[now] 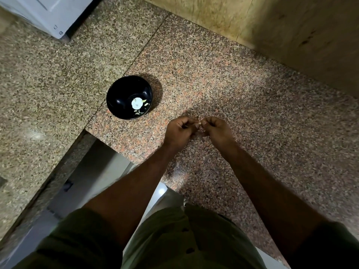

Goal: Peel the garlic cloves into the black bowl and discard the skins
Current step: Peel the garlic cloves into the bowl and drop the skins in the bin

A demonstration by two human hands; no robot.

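Observation:
A black bowl [116,94] stands on the speckled granite counter [213,84], left of my hands. Inside it lie a white garlic bulb [137,103] and a few pale cloves [138,113]. My left hand [179,131] and my right hand [216,129] meet above the counter, fingers curled. Between their fingertips they pinch a small pale garlic clove [198,124]. Most of the clove is hidden by the fingers.
A white appliance [48,14] sits at the far left corner. A yellowish tiled wall [281,32] runs along the back right. The counter's front edge drops to a gap and floor [93,171] at lower left.

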